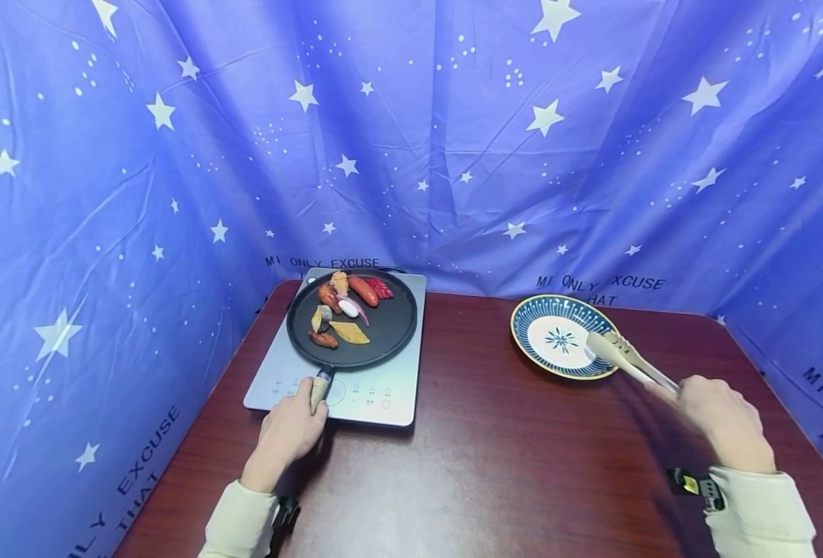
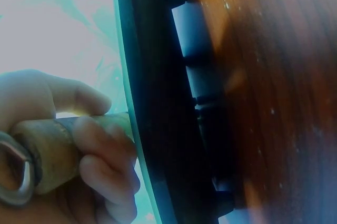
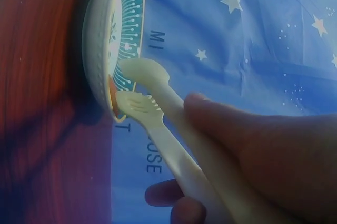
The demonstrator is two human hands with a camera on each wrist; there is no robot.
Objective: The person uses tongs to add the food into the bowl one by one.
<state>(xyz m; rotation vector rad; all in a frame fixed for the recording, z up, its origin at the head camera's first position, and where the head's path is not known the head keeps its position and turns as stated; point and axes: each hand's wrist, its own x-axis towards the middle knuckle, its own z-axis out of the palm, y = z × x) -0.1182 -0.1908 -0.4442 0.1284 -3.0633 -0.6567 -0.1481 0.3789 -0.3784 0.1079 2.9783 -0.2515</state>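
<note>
At the left, my left hand grips the wood-coloured handle of a flat black frying pan. In the left wrist view, curled fingers wrap this handle, which ends in a metal ring. The pan holds several food pieces, among them a sausage, a yellow flat piece and a brown piece. My right hand holds pale tongs, their tips at the right rim of a blue-patterned plate. An orange-brown patch shows beside the tips; its kind is unclear.
Under the pan lies a silver induction cooker with marked controls on its front. The dark red wooden table lies between cooker and plate. A blue star-printed curtain hangs close behind the table and along both sides.
</note>
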